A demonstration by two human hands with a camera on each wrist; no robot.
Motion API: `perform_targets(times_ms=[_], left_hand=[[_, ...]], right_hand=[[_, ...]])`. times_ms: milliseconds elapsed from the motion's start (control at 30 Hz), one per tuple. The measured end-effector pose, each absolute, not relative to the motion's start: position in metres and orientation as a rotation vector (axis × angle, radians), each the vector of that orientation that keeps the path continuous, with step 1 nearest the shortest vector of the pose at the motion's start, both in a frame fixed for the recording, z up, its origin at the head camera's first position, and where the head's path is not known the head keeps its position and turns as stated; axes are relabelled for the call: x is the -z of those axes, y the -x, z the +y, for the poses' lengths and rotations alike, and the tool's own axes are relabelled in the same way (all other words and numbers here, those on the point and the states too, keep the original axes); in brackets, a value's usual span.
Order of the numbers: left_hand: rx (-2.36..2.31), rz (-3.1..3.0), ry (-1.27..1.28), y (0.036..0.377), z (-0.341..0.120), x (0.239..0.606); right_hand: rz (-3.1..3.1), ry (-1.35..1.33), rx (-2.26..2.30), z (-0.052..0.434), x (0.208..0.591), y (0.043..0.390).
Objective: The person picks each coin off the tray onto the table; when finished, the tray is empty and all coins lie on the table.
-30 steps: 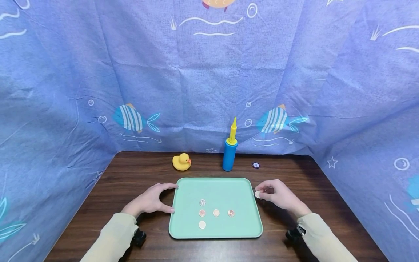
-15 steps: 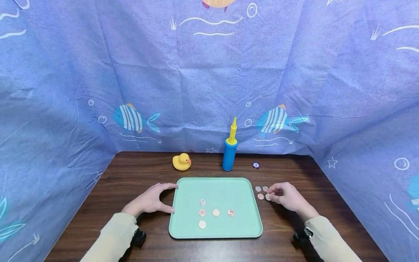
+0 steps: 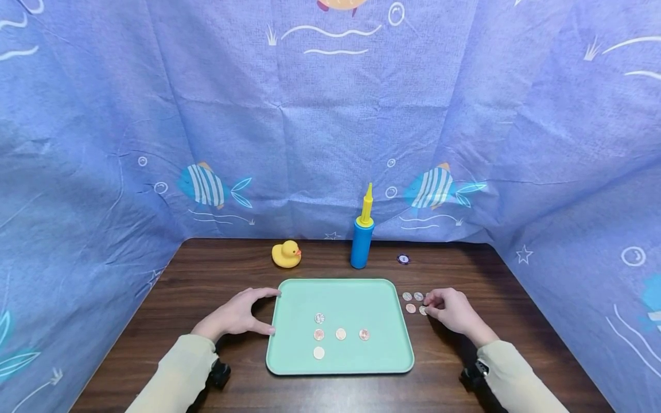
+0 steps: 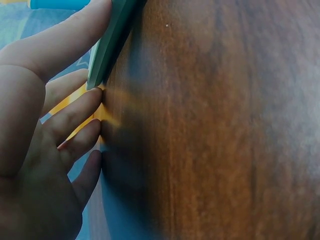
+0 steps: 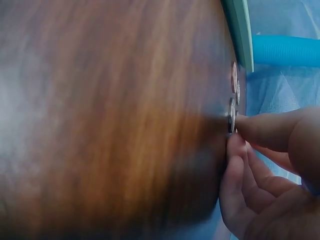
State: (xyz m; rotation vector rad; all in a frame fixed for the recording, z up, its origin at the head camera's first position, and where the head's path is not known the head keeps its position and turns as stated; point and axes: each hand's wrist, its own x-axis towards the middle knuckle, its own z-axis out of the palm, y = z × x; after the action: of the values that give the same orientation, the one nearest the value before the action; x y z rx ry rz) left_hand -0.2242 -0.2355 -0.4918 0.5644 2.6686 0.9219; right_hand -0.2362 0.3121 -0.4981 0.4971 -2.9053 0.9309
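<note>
Five coins [image 3: 341,334] lie on green tray [image 3: 356,298], at least four outer coins [image 3: 410,308] on brown tabletop [image 3: 361,396] just off its right edge; I judge arranging about midway, outer group left unfinished. My right hand [image 3: 453,310] curls over that group, silvery coin [image 5: 231,115] right at thumb tip; whether fingers pinch it, I cannot tell. My left hand [image 3: 234,312], fingers spread, touches tray's left rim.

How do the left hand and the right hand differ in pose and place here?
The left hand has thumb and fingers spread wide; the right hand has them close together. The left hand is at the tray's left edge; the right hand is beside coins off its right side. Both have pale sleeves.
</note>
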Motion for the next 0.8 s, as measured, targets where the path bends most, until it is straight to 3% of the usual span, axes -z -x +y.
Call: perform_targets(times_ms=[800], left_hand=[[-0.918,2.678,-0.559,0.2243,-0.2348,0.4916]], right_hand=[[-2.920,-0.493,-0.858,0.3077,0.4959,0.2351]])
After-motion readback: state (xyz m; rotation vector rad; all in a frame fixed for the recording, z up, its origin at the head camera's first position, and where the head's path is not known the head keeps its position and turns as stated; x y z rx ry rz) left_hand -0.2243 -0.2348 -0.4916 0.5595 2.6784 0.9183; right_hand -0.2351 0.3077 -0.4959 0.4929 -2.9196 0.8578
